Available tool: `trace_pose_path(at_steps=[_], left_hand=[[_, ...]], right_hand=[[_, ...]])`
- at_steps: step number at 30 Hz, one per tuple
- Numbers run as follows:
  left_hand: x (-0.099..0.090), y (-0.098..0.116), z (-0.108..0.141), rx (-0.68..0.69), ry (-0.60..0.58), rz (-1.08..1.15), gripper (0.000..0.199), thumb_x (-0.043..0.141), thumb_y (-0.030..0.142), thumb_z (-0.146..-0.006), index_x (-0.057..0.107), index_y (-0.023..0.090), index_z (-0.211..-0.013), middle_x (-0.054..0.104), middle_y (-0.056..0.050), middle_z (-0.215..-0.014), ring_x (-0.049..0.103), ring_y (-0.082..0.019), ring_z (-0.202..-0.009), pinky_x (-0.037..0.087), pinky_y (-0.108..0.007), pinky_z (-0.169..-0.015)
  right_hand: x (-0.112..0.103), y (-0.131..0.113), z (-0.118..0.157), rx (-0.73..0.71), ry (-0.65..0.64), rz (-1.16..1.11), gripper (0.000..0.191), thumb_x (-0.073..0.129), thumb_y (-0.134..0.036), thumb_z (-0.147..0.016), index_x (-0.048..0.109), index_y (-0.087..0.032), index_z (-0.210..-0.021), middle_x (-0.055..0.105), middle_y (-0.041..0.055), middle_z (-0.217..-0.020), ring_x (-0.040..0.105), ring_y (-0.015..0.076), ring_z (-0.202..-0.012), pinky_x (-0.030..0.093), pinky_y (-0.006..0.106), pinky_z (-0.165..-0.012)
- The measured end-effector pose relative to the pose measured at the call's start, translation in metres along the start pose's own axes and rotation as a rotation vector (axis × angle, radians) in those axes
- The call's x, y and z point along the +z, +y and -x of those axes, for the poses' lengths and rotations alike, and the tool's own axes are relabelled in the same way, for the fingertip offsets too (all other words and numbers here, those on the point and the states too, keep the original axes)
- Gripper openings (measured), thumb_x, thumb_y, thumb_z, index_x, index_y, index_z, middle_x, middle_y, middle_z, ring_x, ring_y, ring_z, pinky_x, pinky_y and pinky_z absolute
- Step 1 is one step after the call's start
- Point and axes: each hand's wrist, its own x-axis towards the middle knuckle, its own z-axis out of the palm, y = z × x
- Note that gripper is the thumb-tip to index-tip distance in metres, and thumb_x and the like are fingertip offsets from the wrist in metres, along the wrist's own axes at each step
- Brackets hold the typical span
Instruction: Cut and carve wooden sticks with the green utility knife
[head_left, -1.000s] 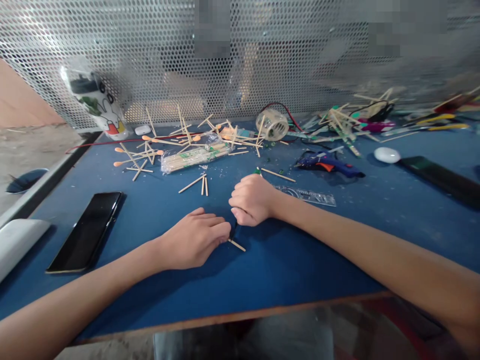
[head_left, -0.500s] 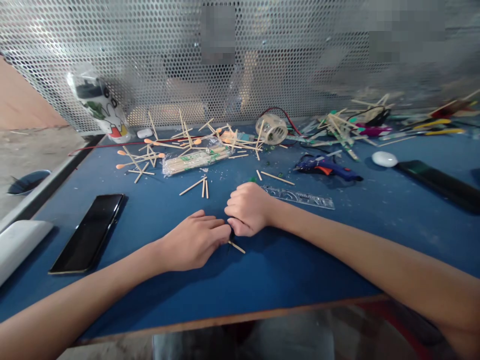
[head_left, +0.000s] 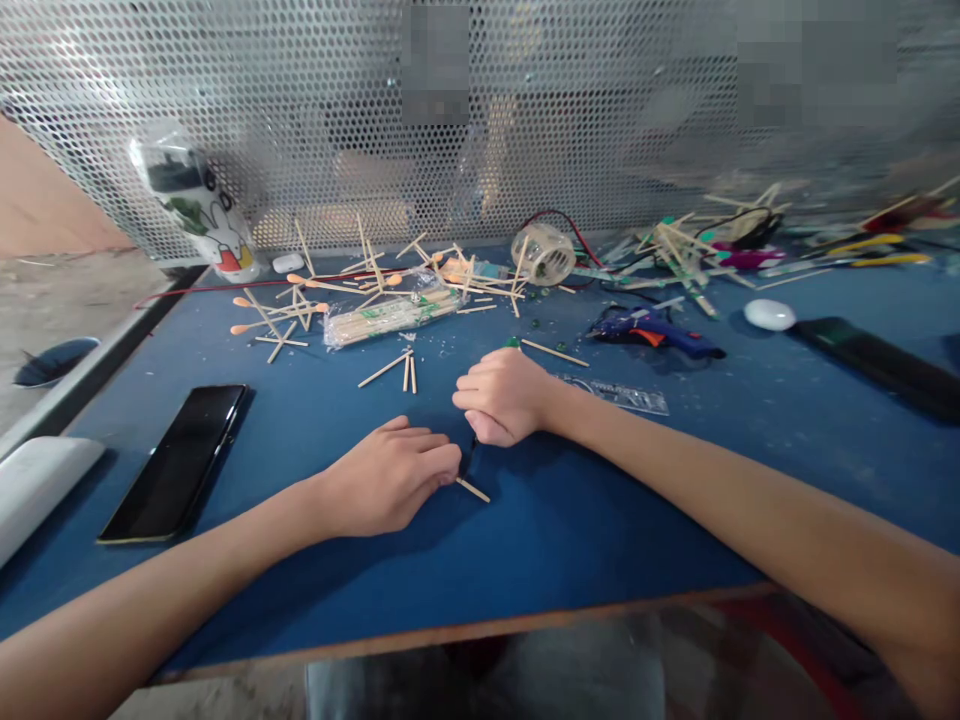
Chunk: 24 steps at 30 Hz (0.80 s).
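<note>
My left hand (head_left: 397,478) is closed, pressed low over the blue table, with a short wooden stick (head_left: 474,490) poking out past its fingertips. Just up and to the right, my right hand (head_left: 499,397) is curled into a fist. A thin dark piece (head_left: 472,455) shows below that fist, in the gap between the hands; its kind cannot be made out. Beyond the hands lie several loose sticks (head_left: 409,372), and a clear ruler (head_left: 626,396) is partly covered by my right forearm.
A black phone (head_left: 176,465) and a white case lie left. Behind are a bagged stick bundle (head_left: 394,318), joined stick shapes (head_left: 281,325), a clear jar (head_left: 544,254) and a blue glue gun (head_left: 656,332). A perforated metal panel (head_left: 300,130) closes the back; a bottle (head_left: 199,215) leans there.
My right hand has shifted slightly up and away from my left, widening the gap and showing more of the dark piece. My left hand stays put with the stick.
</note>
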Motion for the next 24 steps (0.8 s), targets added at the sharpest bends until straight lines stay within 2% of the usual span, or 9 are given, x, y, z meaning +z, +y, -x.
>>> trace_pose_path(at_steps=[5, 11, 16, 24], left_hand=[[0.0025, -0.0025, 0.0005, 0.005, 0.007, 0.007, 0.016, 0.039, 0.016, -0.102, 0.051, 0.021, -0.092, 0.064, -0.001, -0.089, 0.055, -0.017, -0.077, 0.032, -0.033, -0.072], [0.0028, -0.0020, 0.0011, 0.006, -0.006, 0.011, 0.018, 0.037, 0.018, -0.104, 0.050, 0.021, -0.091, 0.063, -0.001, -0.089, 0.055, -0.017, -0.078, 0.031, -0.033, -0.072], [0.0001, -0.0002, 0.0009, -0.008, -0.005, 0.008, 0.015, 0.041, 0.014, -0.101, 0.051, 0.020, -0.092, 0.064, -0.001, -0.089, 0.056, -0.017, -0.078, 0.032, -0.033, -0.072], [0.0004, -0.0005, 0.0014, -0.004, -0.014, -0.015, 0.017, 0.039, 0.015, -0.103, 0.051, 0.021, -0.093, 0.062, 0.000, -0.089, 0.056, -0.017, -0.079, 0.033, -0.031, -0.073]], right_hand=[[0.0009, -0.0015, -0.0004, -0.041, 0.005, -0.006, 0.037, 0.038, -0.040, -0.086, 0.053, -0.021, -0.058, 0.055, 0.0006, -0.053, 0.034, 0.0139, -0.052, 0.015, 0.033, -0.058], [0.0008, 0.0008, 0.0019, -0.007, 0.040, 0.001, 0.036, 0.037, -0.034, -0.086, 0.051, -0.021, -0.055, 0.055, 0.0003, -0.052, 0.033, 0.0141, -0.051, 0.014, 0.032, -0.057], [0.0039, -0.0044, 0.0013, -0.063, 0.046, -0.014, 0.038, 0.037, -0.039, -0.087, 0.051, -0.021, -0.057, 0.055, -0.0009, -0.052, 0.034, 0.0139, -0.051, 0.015, 0.032, -0.058], [0.0036, -0.0012, 0.0038, -0.051, 0.061, 0.004, 0.036, 0.038, -0.035, -0.087, 0.050, -0.021, -0.055, 0.053, -0.0008, -0.051, 0.033, 0.0131, -0.050, 0.015, 0.032, -0.057]])
